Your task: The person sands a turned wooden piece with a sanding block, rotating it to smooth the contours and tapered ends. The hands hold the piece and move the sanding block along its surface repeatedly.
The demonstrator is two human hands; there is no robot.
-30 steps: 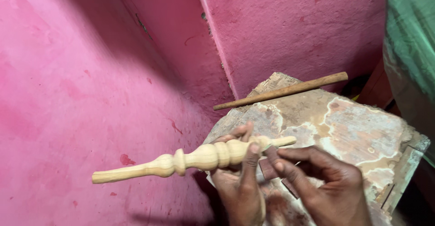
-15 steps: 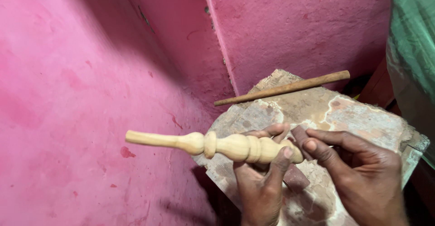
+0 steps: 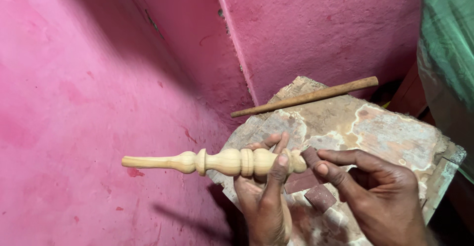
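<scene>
My left hand (image 3: pixel 264 191) grips a pale turned wooden spindle (image 3: pixel 207 161) near its thick right end, holding it level with the thin tip pointing left. My right hand (image 3: pixel 368 187) pinches a small piece of reddish-brown sandpaper (image 3: pixel 311 156) against the spindle's right end. Both hands hover over a worn wooden block (image 3: pixel 375 122) with patchy, peeling paint.
A long brown wooden stick (image 3: pixel 306 97) lies across the far edge of the block. Pink plastered walls (image 3: pixel 98 93) close in on the left and behind, meeting in a corner. Green cloth (image 3: pixel 447 53) hangs at the right edge.
The spindle has shifted right and levelled out. My right hand has brought the sandpaper up onto its thick end.
</scene>
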